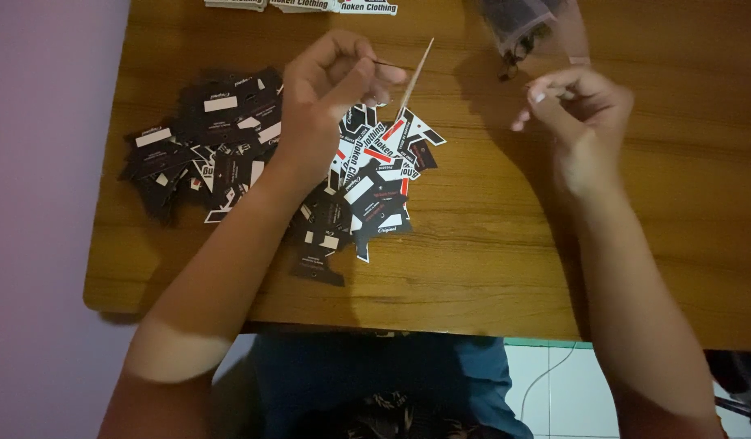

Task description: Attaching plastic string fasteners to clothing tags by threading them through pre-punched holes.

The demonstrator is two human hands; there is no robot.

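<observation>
1. Black card tags [253, 154] lie heaped at the worktop [489, 260] centre-left.
2. Left hand [330, 85] pinches a thin stick [414, 73] above the heap.
3. Right hand [583, 114], fingertips pinched; contents indiscernible.
4. Clear bag [522, 24] at far edge.

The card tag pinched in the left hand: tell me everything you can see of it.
The card tag is seen almost edge-on, a thin pale sliver slanting up to the right above the pile of black, white and red tags. It looks like stiff card. The left hand pinches its lower end between thumb and fingers, and a thin dark string runs from those fingers toward it. Its printed faces cannot be seen. The right hand is apart from it.
</observation>
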